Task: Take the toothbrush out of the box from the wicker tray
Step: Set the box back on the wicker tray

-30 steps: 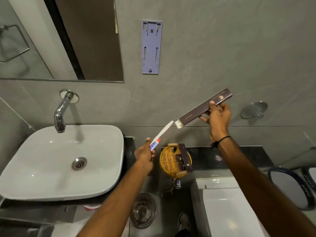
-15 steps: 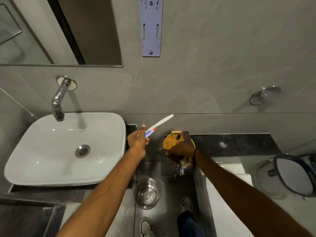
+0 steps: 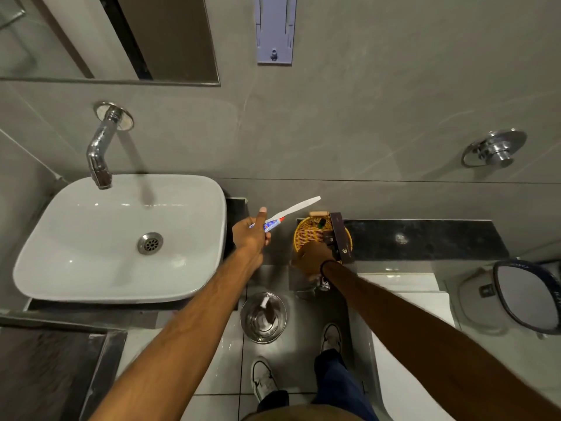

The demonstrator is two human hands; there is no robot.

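While the left hand (image 3: 250, 235) grips the toothbrush (image 3: 296, 206), the right hand (image 3: 312, 258) rests curled over the wicker tray (image 3: 303, 233).

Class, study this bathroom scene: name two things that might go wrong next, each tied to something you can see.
1. The left hand pinches both toothbrush and a small toothpaste tube beside the sink; either might slip.
2. The right hand rests at the wicker tray near the counter edge; the brown box lying across it might get knocked off.

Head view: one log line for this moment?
left hand: holds toothbrush | right hand: at wicker tray | box: in tray
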